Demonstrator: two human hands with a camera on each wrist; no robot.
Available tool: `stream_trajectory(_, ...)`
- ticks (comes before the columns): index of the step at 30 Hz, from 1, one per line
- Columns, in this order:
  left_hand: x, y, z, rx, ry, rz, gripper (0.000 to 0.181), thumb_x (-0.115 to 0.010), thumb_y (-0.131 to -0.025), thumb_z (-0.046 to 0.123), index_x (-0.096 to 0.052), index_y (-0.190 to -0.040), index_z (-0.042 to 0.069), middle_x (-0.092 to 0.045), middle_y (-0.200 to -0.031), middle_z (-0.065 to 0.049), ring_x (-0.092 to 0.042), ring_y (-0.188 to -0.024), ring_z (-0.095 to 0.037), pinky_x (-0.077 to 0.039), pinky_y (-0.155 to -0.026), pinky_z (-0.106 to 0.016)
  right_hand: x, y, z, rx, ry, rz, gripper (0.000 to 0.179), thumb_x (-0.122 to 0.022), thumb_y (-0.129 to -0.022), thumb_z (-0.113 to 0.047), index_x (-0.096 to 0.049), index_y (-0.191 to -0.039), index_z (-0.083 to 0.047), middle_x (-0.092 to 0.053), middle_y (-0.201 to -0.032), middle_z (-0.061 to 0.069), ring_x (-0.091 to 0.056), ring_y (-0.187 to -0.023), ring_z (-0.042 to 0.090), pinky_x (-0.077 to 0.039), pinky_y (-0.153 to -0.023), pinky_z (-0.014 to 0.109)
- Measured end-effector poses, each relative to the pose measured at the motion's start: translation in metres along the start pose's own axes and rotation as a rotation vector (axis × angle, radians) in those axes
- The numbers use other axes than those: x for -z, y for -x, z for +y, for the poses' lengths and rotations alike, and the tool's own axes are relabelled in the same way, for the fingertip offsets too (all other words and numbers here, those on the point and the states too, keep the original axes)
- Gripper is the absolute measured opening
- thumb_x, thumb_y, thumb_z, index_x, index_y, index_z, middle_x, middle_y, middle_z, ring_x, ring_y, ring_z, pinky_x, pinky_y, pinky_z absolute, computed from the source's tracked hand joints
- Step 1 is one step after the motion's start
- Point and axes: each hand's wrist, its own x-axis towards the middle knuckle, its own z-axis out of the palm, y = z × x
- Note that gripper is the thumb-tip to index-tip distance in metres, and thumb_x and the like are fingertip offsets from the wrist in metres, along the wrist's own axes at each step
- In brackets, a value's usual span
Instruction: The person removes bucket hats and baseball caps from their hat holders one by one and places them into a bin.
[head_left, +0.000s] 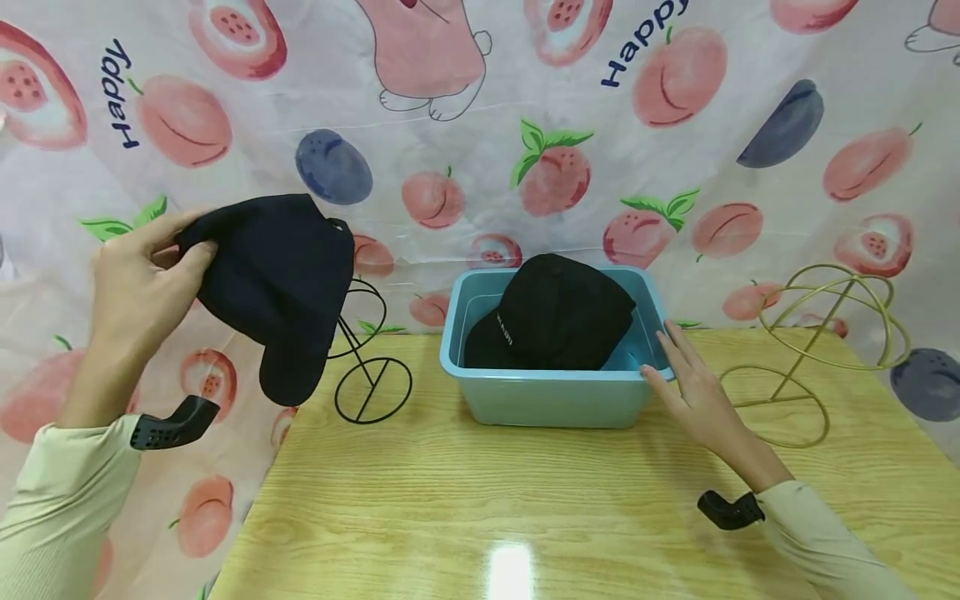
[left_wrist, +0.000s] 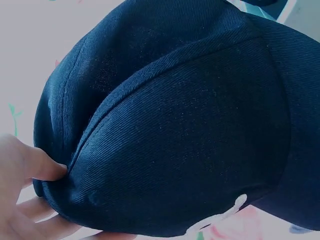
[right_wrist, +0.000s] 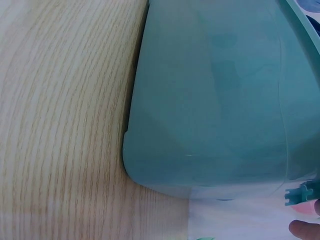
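My left hand point(head_left: 142, 283) pinches a dark baseball cap point(head_left: 277, 283) by its crown, thumb on one side and fingers on the other. The cap is held in the air at the left, its brim hanging down. Close up in the left wrist view, the cap point(left_wrist: 175, 125) shows a folded seam and part of a white mark. My right hand point(head_left: 693, 396), fingers fairly straight, is at the right front corner of a blue-green plastic bin point(head_left: 547, 404). A black cap point(head_left: 562, 312) with white lettering on its front lies in that bin.
A black wire stand with rings point(head_left: 367, 375) stands at the table's left, its top hidden behind the held cap. At the right is a gold wire stand point(head_left: 795, 367). The wooden table point(head_left: 450, 500) meets a fruit-print cloth point(head_left: 465, 150) at the back.
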Motion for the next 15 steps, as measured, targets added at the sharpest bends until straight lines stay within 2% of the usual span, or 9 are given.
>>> stream_trajectory(4,-0.004,0.0,0.011,-0.024,0.035,0.002,0.03,-0.06,-0.089,0.022,-0.07,-0.118,0.023,-0.062,-0.098,0.017,-0.056,-0.075,0.014,-0.042,-0.07,-0.006,-0.001,0.001,0.001,0.0,0.0,0.006,0.062,-0.051,-0.098,-0.025,-0.026,-0.148,0.002,-0.012,-0.156,0.015,-0.018,-0.138,0.043,-0.025,-0.094,0.071)
stream_trajectory(8,-0.01,0.0,0.019,-0.044,0.019,0.018,0.03,-0.061,-0.089,0.023,-0.07,-0.118,0.024,-0.064,-0.101,0.015,-0.055,-0.074,0.016,-0.043,-0.069,-0.006,-0.001,0.001,0.002,0.006,0.001,0.013,0.061,-0.051,-0.098,-0.025,-0.027,-0.147,0.003,-0.012,-0.156,0.016,-0.017,-0.138,0.043,-0.025,-0.094,0.071)
stream_trajectory(15,-0.021,-0.002,0.034,-0.136,0.007,0.054,0.03,-0.061,-0.088,0.019,-0.07,-0.116,0.025,-0.068,-0.107,-0.004,-0.053,-0.072,0.022,-0.044,-0.068,-0.005,-0.001,0.002,0.002,0.01,0.012,0.016,0.061,-0.051,-0.098,-0.025,-0.027,-0.147,0.003,-0.012,-0.156,0.015,-0.018,-0.138,0.043,-0.025,-0.094,0.07)
